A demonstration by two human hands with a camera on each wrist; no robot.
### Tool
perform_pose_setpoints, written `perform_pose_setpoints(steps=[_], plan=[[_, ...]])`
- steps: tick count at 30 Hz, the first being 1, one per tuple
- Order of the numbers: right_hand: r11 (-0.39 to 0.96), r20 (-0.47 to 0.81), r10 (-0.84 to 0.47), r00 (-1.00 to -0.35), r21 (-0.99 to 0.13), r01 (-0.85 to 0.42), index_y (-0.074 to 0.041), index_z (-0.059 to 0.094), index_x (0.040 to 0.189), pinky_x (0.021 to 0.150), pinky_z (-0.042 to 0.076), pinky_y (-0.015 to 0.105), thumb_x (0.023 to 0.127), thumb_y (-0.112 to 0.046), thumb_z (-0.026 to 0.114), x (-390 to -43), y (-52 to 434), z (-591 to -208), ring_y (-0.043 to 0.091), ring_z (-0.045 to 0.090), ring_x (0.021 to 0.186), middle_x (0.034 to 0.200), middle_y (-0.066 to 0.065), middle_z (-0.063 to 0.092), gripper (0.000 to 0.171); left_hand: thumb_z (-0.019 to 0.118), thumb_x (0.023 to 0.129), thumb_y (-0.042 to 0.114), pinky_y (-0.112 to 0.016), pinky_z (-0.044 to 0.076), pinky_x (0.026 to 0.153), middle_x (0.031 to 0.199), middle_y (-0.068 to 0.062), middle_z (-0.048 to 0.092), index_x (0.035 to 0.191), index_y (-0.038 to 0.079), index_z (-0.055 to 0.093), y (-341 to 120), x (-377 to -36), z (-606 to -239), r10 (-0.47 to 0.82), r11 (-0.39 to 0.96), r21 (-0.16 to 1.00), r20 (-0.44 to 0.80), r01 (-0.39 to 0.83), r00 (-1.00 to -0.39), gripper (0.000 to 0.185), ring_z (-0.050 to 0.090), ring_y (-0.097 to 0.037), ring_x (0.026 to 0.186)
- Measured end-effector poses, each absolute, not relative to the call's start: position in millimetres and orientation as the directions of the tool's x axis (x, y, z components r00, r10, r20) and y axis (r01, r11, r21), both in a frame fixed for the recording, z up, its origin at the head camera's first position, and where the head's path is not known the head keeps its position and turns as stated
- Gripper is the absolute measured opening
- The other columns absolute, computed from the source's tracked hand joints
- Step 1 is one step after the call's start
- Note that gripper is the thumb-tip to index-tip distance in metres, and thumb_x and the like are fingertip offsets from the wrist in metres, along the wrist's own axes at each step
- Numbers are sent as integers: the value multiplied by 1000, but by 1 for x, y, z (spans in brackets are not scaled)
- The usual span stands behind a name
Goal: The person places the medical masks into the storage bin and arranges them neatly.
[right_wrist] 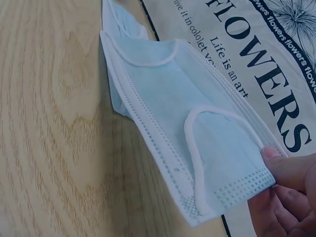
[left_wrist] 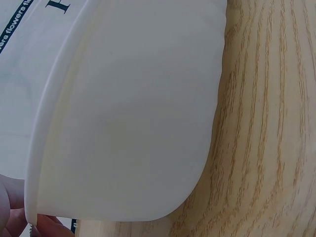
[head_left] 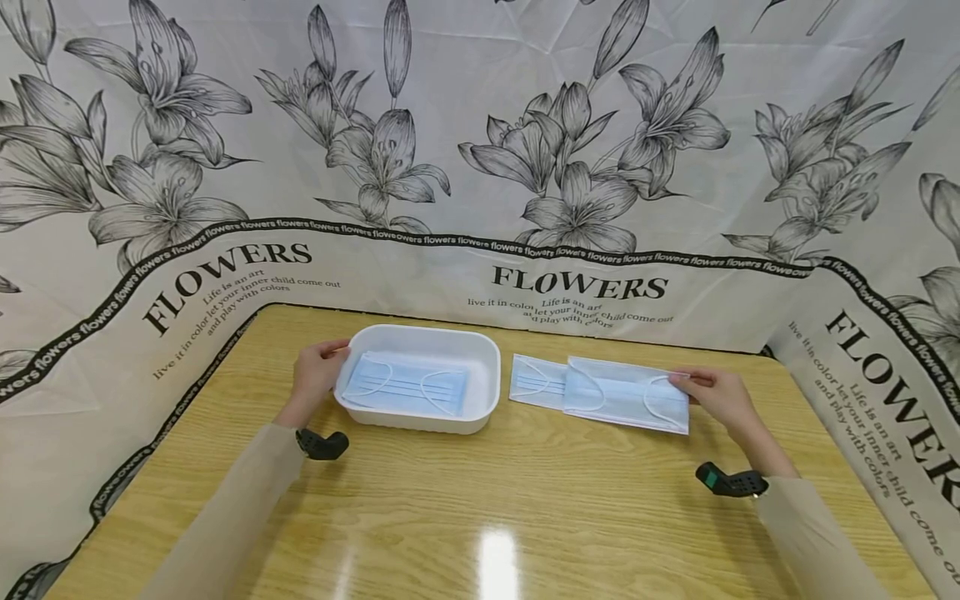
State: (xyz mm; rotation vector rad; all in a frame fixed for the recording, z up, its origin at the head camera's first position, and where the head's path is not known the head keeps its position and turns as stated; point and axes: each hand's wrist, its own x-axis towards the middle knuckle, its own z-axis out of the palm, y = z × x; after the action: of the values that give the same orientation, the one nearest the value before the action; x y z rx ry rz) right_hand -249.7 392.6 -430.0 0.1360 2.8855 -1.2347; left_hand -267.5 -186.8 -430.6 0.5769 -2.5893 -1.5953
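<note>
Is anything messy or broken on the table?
Nothing looks broken or spilled. One blue mask lies flat in the white tray, which the left hand holds. The right hand pinches the top mask, which overlaps another mask slightly crookedly, but that is all.

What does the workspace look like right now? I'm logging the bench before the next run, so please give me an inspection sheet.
Surface: wooden table, glossy, with a light glare near the front edge.
Job's things: white tray holding one blue mask; top mask overlapping a second mask on the table to the tray's right.
Clutter: nothing seen.
Hands: left hand grips the tray's left rim; right hand pinches the top mask's right edge, lifting it.
Cables: nothing seen; a black wrist mount sits under each forearm.
Surroundings: flower-print cloth lettered FLOWERS encloses the table.
</note>
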Motion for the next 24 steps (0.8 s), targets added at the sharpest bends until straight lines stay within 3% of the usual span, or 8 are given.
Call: perform_pose_setpoints(steps=[6,16,20,24], plan=[[711,-7,47,-999,-702,38,6,58,127,75,56,28,94,-47,56,-238,372,-406,-12,55,76,117,26,65,62,51,99,22,-18,47,70,123,-20,60,129,4,60,-187,-266,-430,-334,399,873,-147,-281,-931,36,57,-24,104],[693,8,60,-998,-720,36,2,60,126,68,51,16,94,-45,56,-235,353,-387,-12,55,74,112,16,69,57,51,100,23,-22,50,76,125,-20,59,129,4,59,-187,-265,-430,-331,406,870,-146,-280,-932,36,57,-25,106],[692,59,55,-997,-722,-4,3,62,123,66,51,17,94,-42,57,-231,346,-380,-9,56,73,97,0,72,53,51,99,23,-21,50,75,124,-20,60,129,4,60,-186,-265,-431,-331,399,874,-146,-279,-932,36,58,-25,106],[686,109,50,-993,-726,-45,1,64,121,65,51,17,94,-41,59,-227,338,-372,-9,58,72,85,-21,65,50,51,100,23,-19,49,72,124,-20,59,129,4,60,-187,-266,-432,-333,395,875,-146,-279,-931,36,57,-24,105]])
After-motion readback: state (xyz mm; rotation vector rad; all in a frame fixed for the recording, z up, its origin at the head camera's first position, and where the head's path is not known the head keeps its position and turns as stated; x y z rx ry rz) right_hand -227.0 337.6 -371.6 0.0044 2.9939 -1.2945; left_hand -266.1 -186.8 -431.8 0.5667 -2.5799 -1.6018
